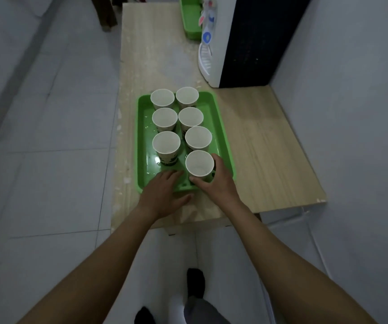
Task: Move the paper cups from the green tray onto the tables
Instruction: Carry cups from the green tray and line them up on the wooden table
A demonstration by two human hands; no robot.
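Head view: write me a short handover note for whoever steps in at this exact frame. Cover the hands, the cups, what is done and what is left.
Left hand: open, fingers laid flat over the near rim of the green tray.
Right hand: grips the nearest cup, at the near end of the right column, inside the tray; I cannot tell if it is lifted.
Cups: seven, all upright in the tray, three in the left column and four in the right. The tray sits on the wooden table.
Done: no cup stands on the table.
Left: all seven, starting with the gripped one.
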